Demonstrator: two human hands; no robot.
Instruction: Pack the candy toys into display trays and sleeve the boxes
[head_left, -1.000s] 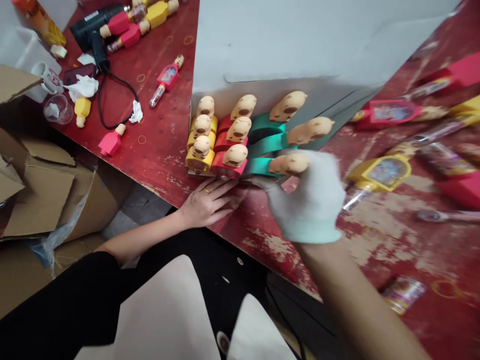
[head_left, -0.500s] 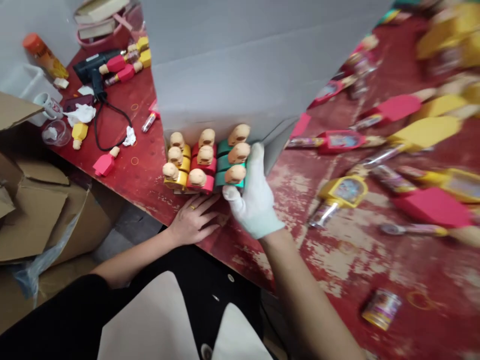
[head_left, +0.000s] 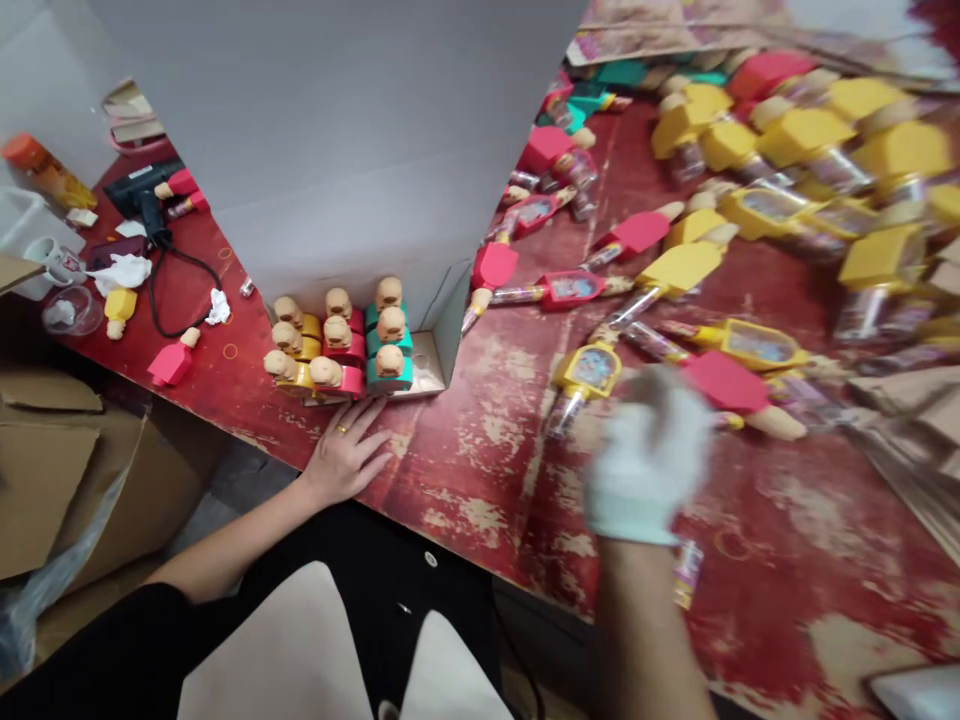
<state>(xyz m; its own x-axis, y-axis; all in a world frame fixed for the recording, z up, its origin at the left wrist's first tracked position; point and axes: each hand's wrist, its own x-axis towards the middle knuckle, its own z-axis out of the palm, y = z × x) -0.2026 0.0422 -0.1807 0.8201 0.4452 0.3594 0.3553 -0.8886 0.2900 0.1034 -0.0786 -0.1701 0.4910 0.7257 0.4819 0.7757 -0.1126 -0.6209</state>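
Note:
An open grey-white box (head_left: 345,190) holds three columns of toys with beige knobs: yellow (head_left: 298,376), red (head_left: 346,378) and green (head_left: 390,372). Bare space shows inside at its right end. My left hand (head_left: 347,452), bare with a ring, lies on the table edge against the box front, fingers spread and holding nothing. Over the table at the right is my right hand (head_left: 656,450), in a white glove and smeared by motion; its fingers cannot be made out. Near it lie a yellow toy (head_left: 592,370) and a red toy (head_left: 727,382).
Many yellow, red and green toys lie across the red table (head_left: 480,450) at the right. A hair-dryer-like tool (head_left: 146,195), a mug (head_left: 54,260), an orange-capped bottle (head_left: 45,172) and a loose red toy (head_left: 172,362) are at the left. Cardboard boxes (head_left: 142,480) stand lower left.
My right hand has left the green toys in the box and moved right over the table. My left hand stays by the box front. The view has shifted to the right.

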